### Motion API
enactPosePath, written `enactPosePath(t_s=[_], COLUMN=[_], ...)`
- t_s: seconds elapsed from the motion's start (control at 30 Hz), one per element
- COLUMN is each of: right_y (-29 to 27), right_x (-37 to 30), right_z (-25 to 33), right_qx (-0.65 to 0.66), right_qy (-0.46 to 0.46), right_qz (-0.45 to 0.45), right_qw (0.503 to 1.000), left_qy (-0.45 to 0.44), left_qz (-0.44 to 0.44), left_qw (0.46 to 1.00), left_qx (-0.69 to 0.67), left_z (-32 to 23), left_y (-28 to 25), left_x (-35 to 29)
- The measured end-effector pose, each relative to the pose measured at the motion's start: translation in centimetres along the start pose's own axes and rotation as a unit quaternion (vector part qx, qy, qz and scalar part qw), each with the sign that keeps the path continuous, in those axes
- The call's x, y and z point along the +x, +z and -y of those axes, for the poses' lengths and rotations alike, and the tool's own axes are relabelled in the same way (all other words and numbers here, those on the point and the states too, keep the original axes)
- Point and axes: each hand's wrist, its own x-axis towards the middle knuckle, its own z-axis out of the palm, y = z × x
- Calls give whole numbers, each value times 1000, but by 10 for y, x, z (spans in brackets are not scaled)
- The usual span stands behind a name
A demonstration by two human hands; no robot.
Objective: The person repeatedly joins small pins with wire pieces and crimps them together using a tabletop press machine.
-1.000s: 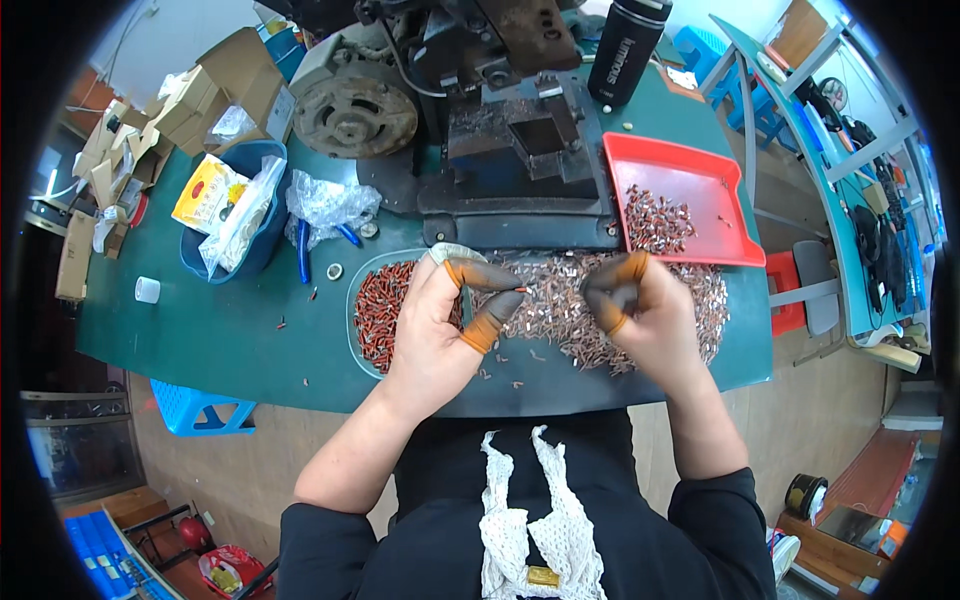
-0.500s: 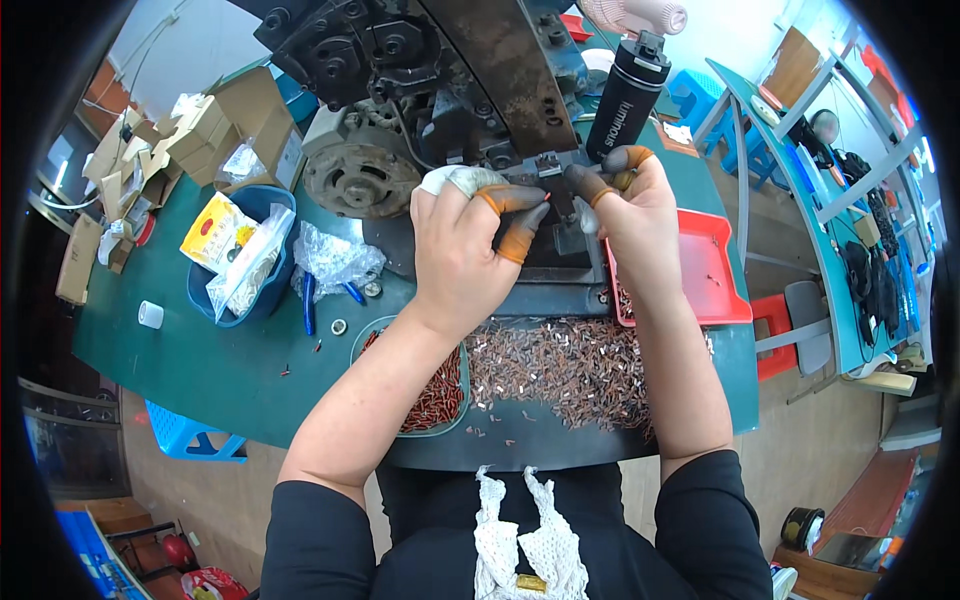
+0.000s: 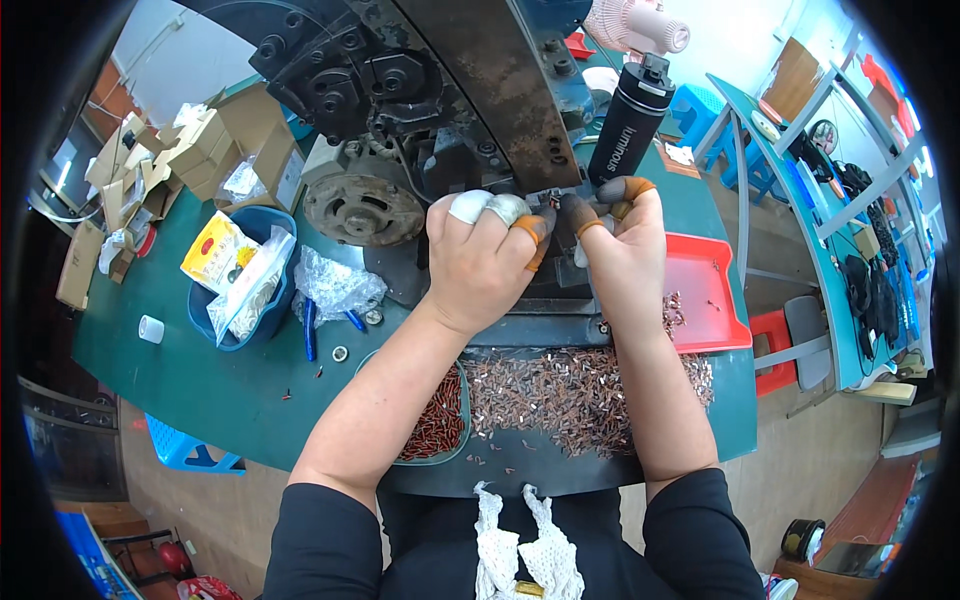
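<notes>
Both my hands meet at the small metal fixture on the machine, their fingertips in grey-and-orange finger covers. My left hand, with white covers on other fingers, is closed in a pinch at the fixture's left side; whatever lies in its fingertips is hidden. On the other side, my right hand has thumb and forefinger bent together against the fixture, and I cannot make out what they grip. Below the hands, many small brown and silvery metal pieces lie spread. A tub of reddish-brown small parts sits beneath my left forearm.
A red tray stands right of my right forearm, a black bottle just behind that hand. Leftward on the green table are a blue bin with packets, crumpled plastic, blue-handled pliers and cardboard boxes.
My left hand has moved right and in to the fixture; a tiny red piece seen at its fingertips before is now hidden. My right hand has shifted slightly left and down. The view has tilted a little.
</notes>
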Motion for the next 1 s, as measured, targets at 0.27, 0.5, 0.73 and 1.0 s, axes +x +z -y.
enactPosePath(t_s=[0.27,0.5,0.73,1.0], right_y=[1,1,3,13], right_x=[-2,-1,-2,-3], right_z=[5,4,10,0], right_qx=[-13,-10,-21,56], right_qy=[23,21,47,-21], right_qz=[8,6,27,41], right_qw=[1000,1000,998,997], left_qy=[-19,-20,-6,-34], left_qz=[9,5,-5,9], left_qw=[1000,1000,1000,999], left_qx=[13,9,11,-8], left_z=[-3,-2,1,4], left_y=[2,2,5,-5], left_x=[0,-1,-1,-4])
